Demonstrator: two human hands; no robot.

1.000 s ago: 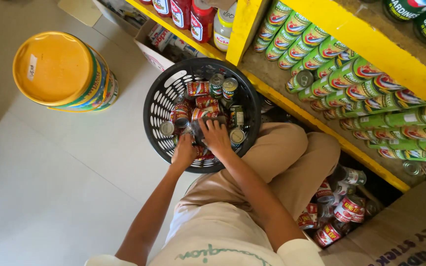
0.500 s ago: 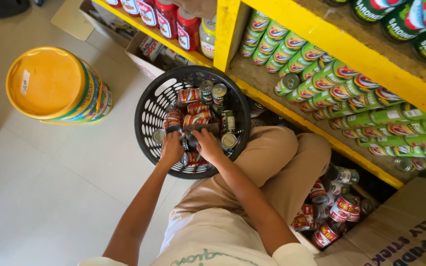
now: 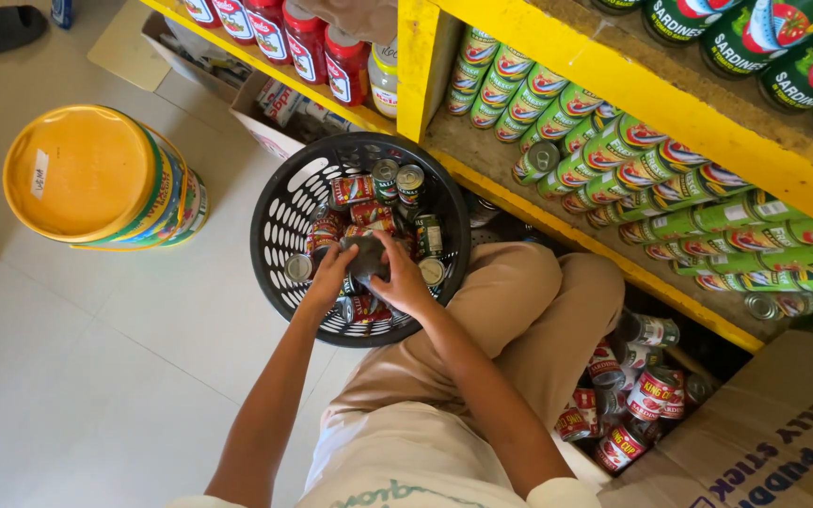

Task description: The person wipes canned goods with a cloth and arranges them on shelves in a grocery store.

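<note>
- In the black basket (image 3: 279,212) just ahead of the person's knees, both hands meet over the heap: the left hand (image 3: 329,275) and the right hand (image 3: 402,280) are closed together around one dark tin (image 3: 366,254), the fingers wrapped on its sides, lifted just above the other cans.
- Under and around the hands lie many red-labelled cans (image 3: 353,190), some upright with silver tops showing, some on their sides; the basket looks well filled, so most of the stock in it seems yet to be moved, as far as can be judged.
- To the right, beside the bent leg, a cardboard box (image 3: 783,442) sits near a further cluster of red cans (image 3: 628,395) low on the floor.
- Beyond the basket, the yellow shelf (image 3: 613,80) carries rows of green-labelled tins (image 3: 613,155) lying on their sides, with a bare strip of board near the front.
- Farther left stand red bottles (image 3: 305,42) on the shelf and a yellow bucket (image 3: 96,179) on the tiled floor.
</note>
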